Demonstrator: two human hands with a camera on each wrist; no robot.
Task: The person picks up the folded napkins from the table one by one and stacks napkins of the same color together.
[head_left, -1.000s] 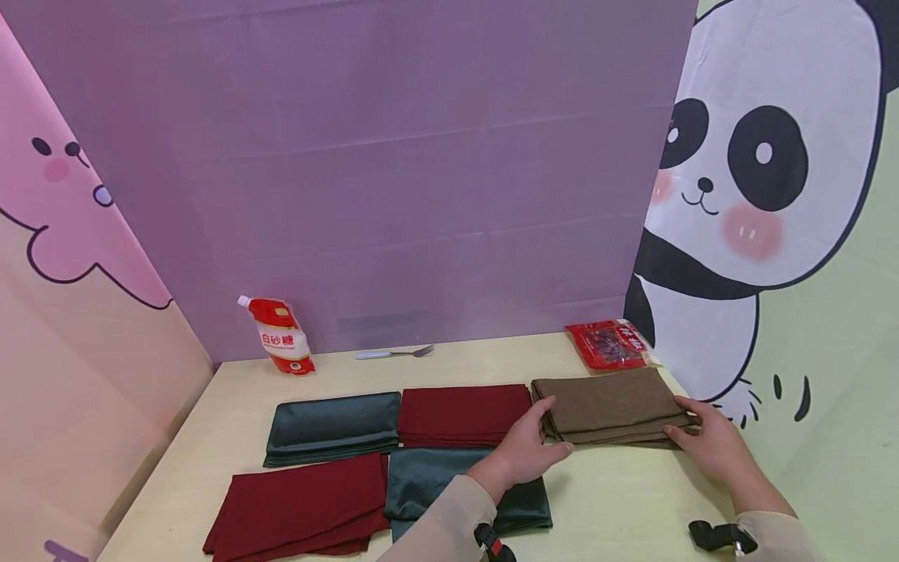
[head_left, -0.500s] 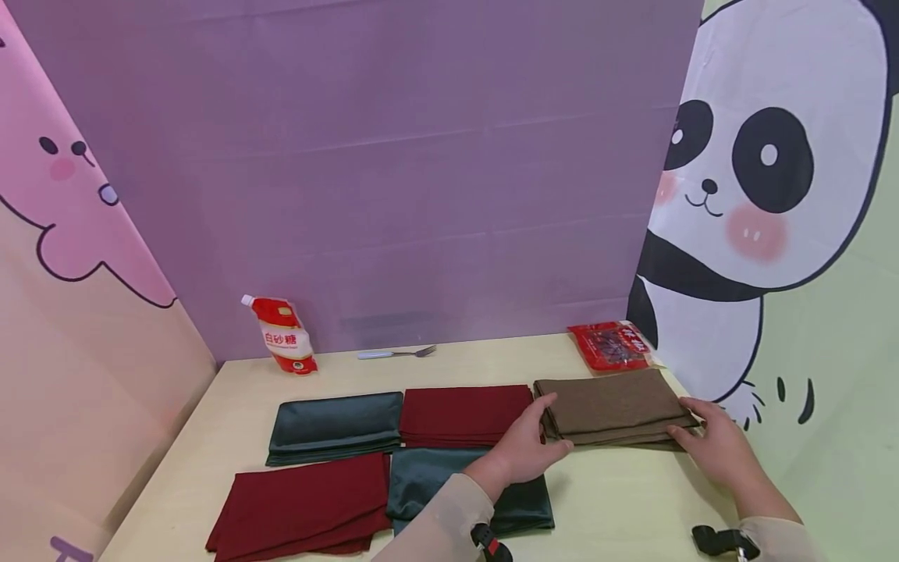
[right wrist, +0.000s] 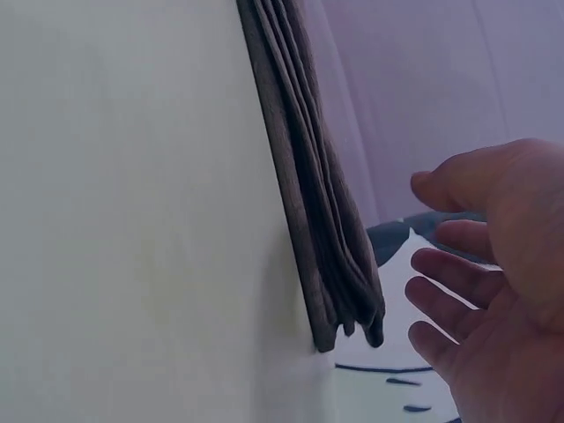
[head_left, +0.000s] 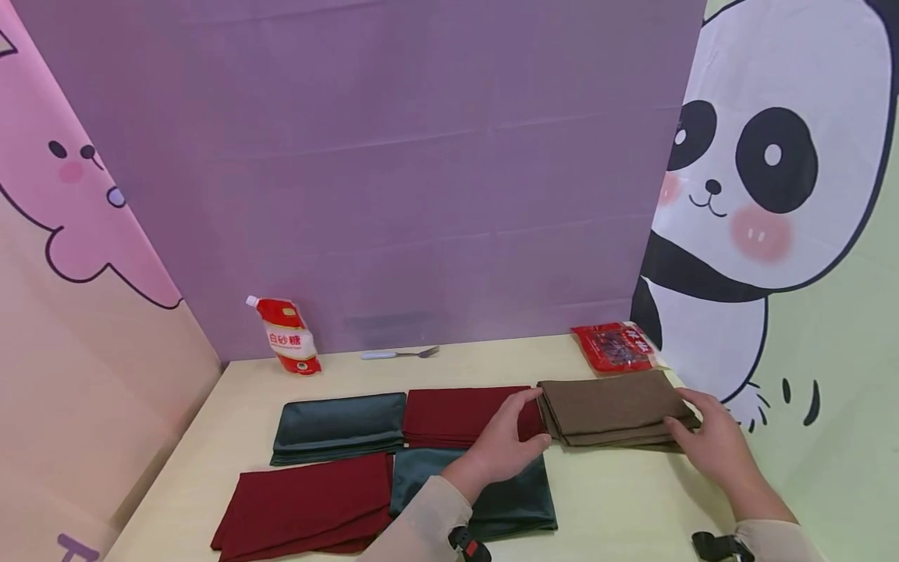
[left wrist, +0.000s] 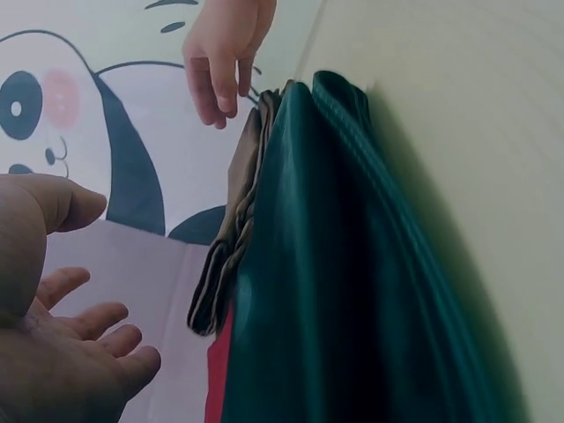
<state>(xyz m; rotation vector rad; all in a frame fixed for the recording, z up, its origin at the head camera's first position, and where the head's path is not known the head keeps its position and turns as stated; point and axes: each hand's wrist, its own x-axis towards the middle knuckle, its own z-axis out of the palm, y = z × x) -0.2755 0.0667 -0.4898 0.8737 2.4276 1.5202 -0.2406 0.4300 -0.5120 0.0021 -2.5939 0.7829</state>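
Note:
A folded brown cloth point(head_left: 611, 406) lies at the right end of the back row in the head view. My left hand point(head_left: 502, 445), thumb and fingers spread, hovers by its left edge, above a folded red cloth point(head_left: 449, 414) and a folded teal cloth point(head_left: 516, 499). At the brown cloth's right end is my right hand point(head_left: 712, 441), its thumb overlapping the corner in the head view. The right wrist view shows a gap between that hand's relaxed fingers point(right wrist: 441, 308) and the cloth's layered edge point(right wrist: 308, 176). Neither hand holds anything.
Another folded teal cloth point(head_left: 340, 425) and a second red one point(head_left: 309, 503) lie at left. Behind them are a red-and-white sugar pouch point(head_left: 288, 339), a fork point(head_left: 400, 353) and a red food packet point(head_left: 614, 347) on the table point(head_left: 614, 507), against a purple backdrop point(head_left: 435, 187).
My left hand has moved left, off the brown cloth's edge. The right hand has shifted only slightly at the right end, and the cloths keep their places.

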